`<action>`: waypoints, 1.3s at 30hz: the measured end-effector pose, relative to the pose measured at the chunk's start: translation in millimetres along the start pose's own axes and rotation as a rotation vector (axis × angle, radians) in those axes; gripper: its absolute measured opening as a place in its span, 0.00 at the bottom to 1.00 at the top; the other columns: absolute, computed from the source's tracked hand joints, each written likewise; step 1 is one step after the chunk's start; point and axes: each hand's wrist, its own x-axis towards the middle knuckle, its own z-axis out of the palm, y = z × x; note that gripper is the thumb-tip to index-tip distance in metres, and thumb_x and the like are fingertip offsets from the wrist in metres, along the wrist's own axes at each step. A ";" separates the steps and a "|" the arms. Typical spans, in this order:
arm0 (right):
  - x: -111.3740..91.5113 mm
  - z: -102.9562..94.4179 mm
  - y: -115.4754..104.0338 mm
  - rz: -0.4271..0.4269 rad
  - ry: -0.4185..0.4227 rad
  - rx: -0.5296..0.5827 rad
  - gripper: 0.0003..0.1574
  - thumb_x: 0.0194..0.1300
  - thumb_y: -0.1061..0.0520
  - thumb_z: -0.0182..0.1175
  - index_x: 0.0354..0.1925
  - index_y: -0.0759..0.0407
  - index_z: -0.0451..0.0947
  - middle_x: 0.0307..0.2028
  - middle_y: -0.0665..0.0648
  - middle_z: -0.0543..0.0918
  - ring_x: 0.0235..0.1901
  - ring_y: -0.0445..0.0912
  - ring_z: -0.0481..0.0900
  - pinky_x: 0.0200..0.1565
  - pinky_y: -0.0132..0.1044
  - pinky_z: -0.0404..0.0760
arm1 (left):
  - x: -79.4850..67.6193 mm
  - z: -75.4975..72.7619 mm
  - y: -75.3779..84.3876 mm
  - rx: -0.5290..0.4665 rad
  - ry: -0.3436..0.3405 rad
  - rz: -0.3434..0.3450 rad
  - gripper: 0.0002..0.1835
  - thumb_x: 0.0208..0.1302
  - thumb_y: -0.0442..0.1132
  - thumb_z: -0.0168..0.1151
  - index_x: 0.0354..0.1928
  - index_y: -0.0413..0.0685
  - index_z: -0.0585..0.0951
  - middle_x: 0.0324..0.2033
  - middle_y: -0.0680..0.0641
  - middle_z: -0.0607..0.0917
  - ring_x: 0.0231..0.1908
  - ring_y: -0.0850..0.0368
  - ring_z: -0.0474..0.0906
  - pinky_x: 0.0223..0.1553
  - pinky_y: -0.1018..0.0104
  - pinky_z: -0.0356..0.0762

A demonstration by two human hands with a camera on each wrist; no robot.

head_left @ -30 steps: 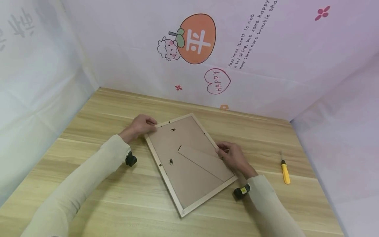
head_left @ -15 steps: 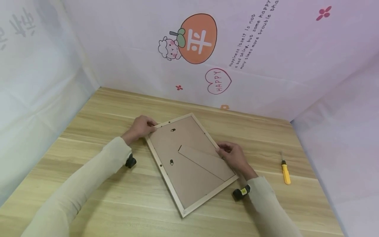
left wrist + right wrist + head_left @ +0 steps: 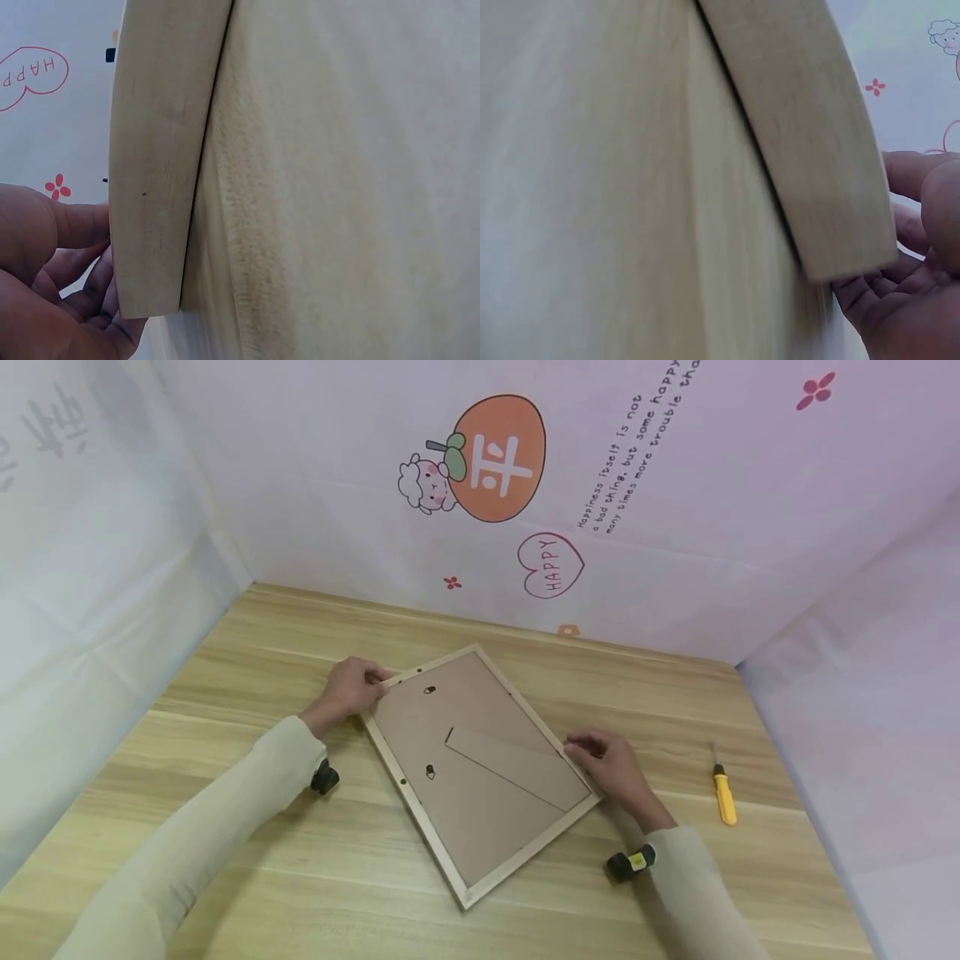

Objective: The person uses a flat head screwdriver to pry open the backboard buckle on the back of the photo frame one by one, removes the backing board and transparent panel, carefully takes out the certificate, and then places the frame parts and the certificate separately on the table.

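A picture frame (image 3: 495, 793) with a pale wooden border lies back side up on the table, turned at an angle. Its brown backing board carries two small metal hangers (image 3: 430, 690) and a folded stand flap (image 3: 517, 768). At the far left corner, my left hand (image 3: 352, 687) grips the border, thumb on top and the other fingers against the outer side. My right hand (image 3: 611, 767) holds the right border with thumb and fingers at its edge. The wrist views show the frame's wooden side (image 3: 154, 165) close up, with fingers (image 3: 877, 296) curled by its end.
A screwdriver (image 3: 723, 793) with a yellow handle lies on the wood-grain table (image 3: 300, 877) to the right. Printed white sheets (image 3: 337, 552) wall off the back and both sides.
My right hand has slid along the right border toward the near right corner. The frame has shifted and turned slightly to the left, with my left hand moving along with it.
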 end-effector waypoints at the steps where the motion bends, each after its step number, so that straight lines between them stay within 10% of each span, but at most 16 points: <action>1: -1.8 -1.9 0.9 0.009 0.000 -0.001 0.19 0.68 0.52 0.62 0.53 0.60 0.81 0.46 0.60 0.85 0.42 0.46 0.81 0.40 0.28 0.81 | -0.6 0.0 0.0 0.000 0.004 -0.009 0.11 0.64 0.34 0.63 0.47 0.40 0.85 0.42 0.39 0.87 0.42 0.47 0.82 0.45 0.59 0.79; 39: -17.3 0.5 -4.8 0.092 0.171 -0.063 0.38 0.63 0.49 0.67 0.62 0.70 0.68 0.48 0.69 0.82 0.41 0.53 0.82 0.36 0.26 0.78 | -38.8 0.6 -11.3 0.029 0.175 -0.063 0.11 0.63 0.35 0.60 0.45 0.43 0.86 0.39 0.41 0.88 0.38 0.48 0.83 0.36 0.64 0.77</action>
